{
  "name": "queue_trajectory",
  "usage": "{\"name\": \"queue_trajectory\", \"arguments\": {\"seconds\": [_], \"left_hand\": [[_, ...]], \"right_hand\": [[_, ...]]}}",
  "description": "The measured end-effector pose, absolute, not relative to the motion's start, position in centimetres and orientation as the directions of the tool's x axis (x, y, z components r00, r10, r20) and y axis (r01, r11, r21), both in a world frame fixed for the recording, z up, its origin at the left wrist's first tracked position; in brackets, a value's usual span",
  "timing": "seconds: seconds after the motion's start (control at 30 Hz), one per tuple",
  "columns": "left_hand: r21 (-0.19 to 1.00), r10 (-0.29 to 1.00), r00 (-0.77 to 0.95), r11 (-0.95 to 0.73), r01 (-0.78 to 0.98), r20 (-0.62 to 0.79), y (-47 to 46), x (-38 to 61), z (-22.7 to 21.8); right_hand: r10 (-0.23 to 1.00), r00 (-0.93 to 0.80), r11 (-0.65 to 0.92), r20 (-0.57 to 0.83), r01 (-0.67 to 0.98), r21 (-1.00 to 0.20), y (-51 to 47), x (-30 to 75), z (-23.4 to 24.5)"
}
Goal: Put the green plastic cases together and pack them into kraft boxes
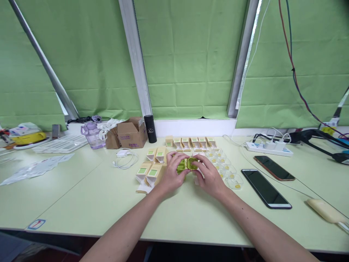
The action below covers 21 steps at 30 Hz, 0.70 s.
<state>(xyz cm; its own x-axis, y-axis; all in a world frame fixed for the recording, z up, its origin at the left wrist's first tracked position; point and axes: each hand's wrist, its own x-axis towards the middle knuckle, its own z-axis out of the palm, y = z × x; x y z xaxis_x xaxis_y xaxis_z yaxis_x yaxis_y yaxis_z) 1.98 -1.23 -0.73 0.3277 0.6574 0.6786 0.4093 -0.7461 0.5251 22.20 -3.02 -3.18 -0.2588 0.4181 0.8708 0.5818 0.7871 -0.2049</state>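
My left hand (174, 170) and my right hand (209, 174) meet above the middle of the table. Between them is a small green hinged case (186, 164), opened out into two hollow halves. The left fingers are closed round its left half. My right thumb and fingers grip the right half, with one fingertip at its hollow. What lies inside is too small to tell. Small cardboard boxes (153, 172) with green labels stand by my left hand, their flaps open. Beside my right hand are several clear plastic cups (235, 181) with yellow bits in them.
A row of small boxes (194, 143) stands at the back. Two phones (265, 188) and a power strip (268, 148) are on the right, with cables across the table. A brown carton (132, 134), black bottle (150, 129) and purple jug (93, 135) stand at the back left.
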Motion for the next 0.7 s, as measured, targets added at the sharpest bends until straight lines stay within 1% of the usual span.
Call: {"name": "queue_trajectory", "arguments": {"seconds": [0.23,0.57,0.7], "left_hand": [[0.522,0.649,0.317,-0.753,0.401,0.692,-1.17,1.96,-0.86],[0.489,0.619,0.325,-0.775,0.401,0.715,-1.15,1.81,-0.82],[0.471,0.604,0.323,-0.784,0.404,0.729,-1.16,1.86,-0.9]], "right_hand": [[0.381,-0.288,0.788,0.879,0.598,-0.146,-3.16,22.09,-2.85],[0.348,-0.252,0.794,0.903,0.592,-0.14,-3.01,22.19,-2.99],[0.355,-0.246,0.794,0.902,0.588,-0.152,-3.02,22.13,-3.04]]}}
